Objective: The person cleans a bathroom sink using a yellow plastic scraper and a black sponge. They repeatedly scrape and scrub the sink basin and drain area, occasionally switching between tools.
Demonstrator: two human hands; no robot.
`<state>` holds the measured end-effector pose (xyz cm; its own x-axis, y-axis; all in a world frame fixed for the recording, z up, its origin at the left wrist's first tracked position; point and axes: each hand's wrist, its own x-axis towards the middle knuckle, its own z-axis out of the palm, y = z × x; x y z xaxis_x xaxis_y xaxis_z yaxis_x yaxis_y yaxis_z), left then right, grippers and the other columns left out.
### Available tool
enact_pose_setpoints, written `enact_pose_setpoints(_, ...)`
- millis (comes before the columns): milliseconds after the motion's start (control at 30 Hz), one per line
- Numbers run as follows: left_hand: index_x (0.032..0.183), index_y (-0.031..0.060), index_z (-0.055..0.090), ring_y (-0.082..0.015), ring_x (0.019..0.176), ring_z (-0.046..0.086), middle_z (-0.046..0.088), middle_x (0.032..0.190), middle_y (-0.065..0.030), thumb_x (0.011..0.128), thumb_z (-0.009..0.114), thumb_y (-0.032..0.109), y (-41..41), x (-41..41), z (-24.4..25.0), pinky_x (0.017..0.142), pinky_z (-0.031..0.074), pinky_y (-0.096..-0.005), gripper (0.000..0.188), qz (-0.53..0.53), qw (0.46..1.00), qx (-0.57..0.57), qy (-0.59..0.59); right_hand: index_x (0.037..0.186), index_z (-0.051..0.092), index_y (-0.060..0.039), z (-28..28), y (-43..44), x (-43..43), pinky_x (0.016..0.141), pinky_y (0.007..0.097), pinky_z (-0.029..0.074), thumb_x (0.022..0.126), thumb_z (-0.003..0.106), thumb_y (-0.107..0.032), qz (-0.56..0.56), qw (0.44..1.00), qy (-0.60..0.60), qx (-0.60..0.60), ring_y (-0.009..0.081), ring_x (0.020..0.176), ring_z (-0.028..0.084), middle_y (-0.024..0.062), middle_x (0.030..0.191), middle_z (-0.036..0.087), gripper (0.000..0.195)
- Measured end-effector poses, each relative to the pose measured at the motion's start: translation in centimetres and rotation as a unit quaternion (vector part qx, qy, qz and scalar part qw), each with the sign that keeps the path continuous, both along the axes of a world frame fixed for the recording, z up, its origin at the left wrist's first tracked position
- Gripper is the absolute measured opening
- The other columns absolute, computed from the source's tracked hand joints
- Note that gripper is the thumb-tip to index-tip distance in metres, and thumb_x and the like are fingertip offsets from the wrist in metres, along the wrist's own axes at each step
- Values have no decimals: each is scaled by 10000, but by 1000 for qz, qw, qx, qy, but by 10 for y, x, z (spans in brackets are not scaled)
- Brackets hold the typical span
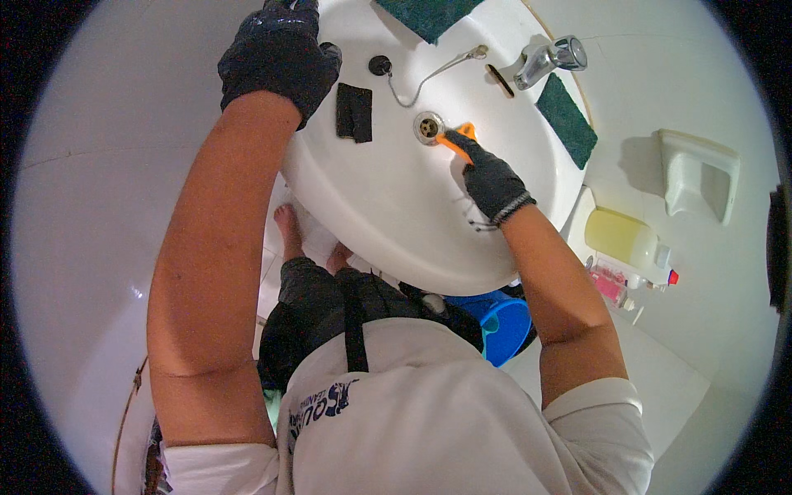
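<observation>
My right hand (495, 182), in a dark knit glove, grips an orange plastic tool (456, 148), its end at the metal drain (428, 128) of a white washbasin (396, 210). My left hand (275, 55), gloved in black, is at the basin's left rim near the picture's top; its fingertips are cut off, so what it holds cannot be told. A black rubber plug (379, 65) on a bead chain lies in the bowl. Left of the drain is a folded black pad (354, 112). A thin dark stick (500, 81) lies below the chrome tap (550, 62).
Green scouring pads lie on the rim by the tap (567, 120) and at the top (430, 15). A wall soap dish (699, 173), a bottle of yellow liquid (619, 235) and a pink bottle (611, 286) are at right. A blue bucket (510, 331) stands below the basin.
</observation>
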<state>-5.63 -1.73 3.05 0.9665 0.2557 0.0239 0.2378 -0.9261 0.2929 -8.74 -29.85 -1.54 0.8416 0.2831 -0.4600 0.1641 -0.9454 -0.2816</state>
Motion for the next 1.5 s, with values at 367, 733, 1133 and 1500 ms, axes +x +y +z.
enact_pose_setpoints(367, 1377, 140, 328, -358, 1138, 464, 452, 1262, -181, 762, 608, 269, 3, 3, -10, 942, 414, -459, 689, -45, 999, 2, -28, 1338, 399, -188, -1, 23, -33, 841, 398, 481, 800, 433, -39, -256, 961, 87, 64, 322, 878, 639, 225, 1077, 599, 560)
enact_pose_setpoints(733, 1441, 165, 193, -415, 1215, 396, 289, 1405, -259, 796, 607, 277, 8, 6, -23, 1016, 348, -460, 775, -167, 983, 16, -70, 1325, 422, -222, -8, 46, -39, 887, 406, 449, 801, 425, -62, -342, 934, 75, 71, 368, 1023, 575, 242, 1119, 573, 547)
enact_pose_setpoints(1133, 1445, 182, 186, -429, 1208, 396, 265, 1418, -255, 794, 622, 255, 11, 8, -16, 993, 369, -468, 787, -189, 981, 9, -31, 1334, 410, -224, 2, 72, -24, 846, 400, 463, 808, 390, -23, -372, 925, 75, 38, 369, 972, 594, 258, 1043, 593, 564)
enact_pose_setpoints(1500, 1438, 149, 196, -420, 1192, 410, 268, 1405, -277, 791, 622, 257, 11, 9, -15, 994, 363, -473, 782, -203, 979, 8, -30, 1321, 425, -221, -9, 60, -38, 841, 410, 464, 811, 404, -24, -381, 921, 55, 57, 369, 955, 598, 256, 1030, 595, 547)
